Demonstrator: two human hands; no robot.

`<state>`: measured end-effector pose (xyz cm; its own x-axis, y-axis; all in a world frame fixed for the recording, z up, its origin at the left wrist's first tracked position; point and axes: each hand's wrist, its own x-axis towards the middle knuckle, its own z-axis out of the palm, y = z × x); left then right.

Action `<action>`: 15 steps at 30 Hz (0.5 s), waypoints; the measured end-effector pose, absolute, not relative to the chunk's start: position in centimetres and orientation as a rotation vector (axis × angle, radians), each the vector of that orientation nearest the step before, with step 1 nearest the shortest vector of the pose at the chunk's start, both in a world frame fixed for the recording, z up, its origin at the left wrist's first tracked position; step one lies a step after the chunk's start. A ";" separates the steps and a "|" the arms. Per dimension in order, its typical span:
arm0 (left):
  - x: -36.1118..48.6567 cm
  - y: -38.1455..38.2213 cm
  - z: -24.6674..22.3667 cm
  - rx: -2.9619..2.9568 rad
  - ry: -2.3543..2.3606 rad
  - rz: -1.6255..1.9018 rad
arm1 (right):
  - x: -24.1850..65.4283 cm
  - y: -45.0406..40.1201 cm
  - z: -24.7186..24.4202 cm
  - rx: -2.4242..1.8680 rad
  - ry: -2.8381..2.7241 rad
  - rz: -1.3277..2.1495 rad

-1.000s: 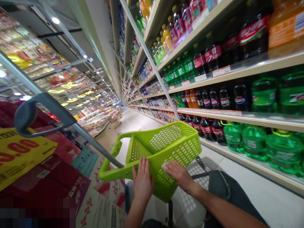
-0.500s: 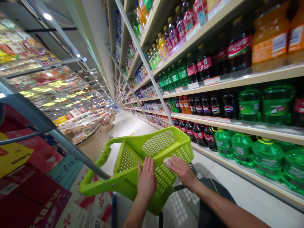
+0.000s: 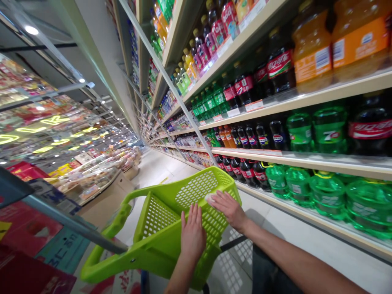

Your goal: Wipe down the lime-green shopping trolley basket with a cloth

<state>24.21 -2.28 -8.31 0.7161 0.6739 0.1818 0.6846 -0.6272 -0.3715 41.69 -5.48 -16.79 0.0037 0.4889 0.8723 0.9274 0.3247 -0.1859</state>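
A lime-green plastic shopping cart (image 3: 171, 228) with perforated basket walls stands tilted in my view, low and central. My left hand (image 3: 193, 237) lies on its near side rim, fingers stretched out and holding nothing. Farther along the same rim is my right hand (image 3: 229, 210), its fingers extended over a small white wipe (image 3: 210, 198) that it presses against the green plastic. Only a bit of the wipe shows past the fingertips; the rest is hidden under the hand. The cart's handle (image 3: 92, 261) reaches to the lower left.
Shelves (image 3: 306, 161) of drink bottles line the right side, with large green bottles (image 3: 327, 192) lowest. A grey metal bar (image 3: 70, 224) and stacked red boxes (image 3: 33, 228) are at left. The pale floor aisle (image 3: 156, 163) runs ahead, past a display of packaged goods (image 3: 94, 179).
My right hand has slid the white wipe slightly forward along the rim. The view has turned right, so the cart and shelves sit farther left. My left hand stays on the rim.
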 end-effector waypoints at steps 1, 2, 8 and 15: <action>24.6 -2.3 -8.1 -2.513 -1.052 -0.036 | 41.9 -5.2 -16.3 -1.291 -1.622 -0.589; 25.0 -2.3 -7.9 -2.522 -1.056 -0.032 | 42.0 -5.0 -16.3 -1.281 -1.626 -0.593; 26.3 -2.4 -7.8 -2.573 -1.044 0.015 | 43.8 -6.3 -20.5 -1.334 -1.723 -0.504; 28.4 -2.4 -8.3 -2.615 -0.976 -0.010 | 48.4 -5.6 -19.8 -1.433 -1.572 -0.595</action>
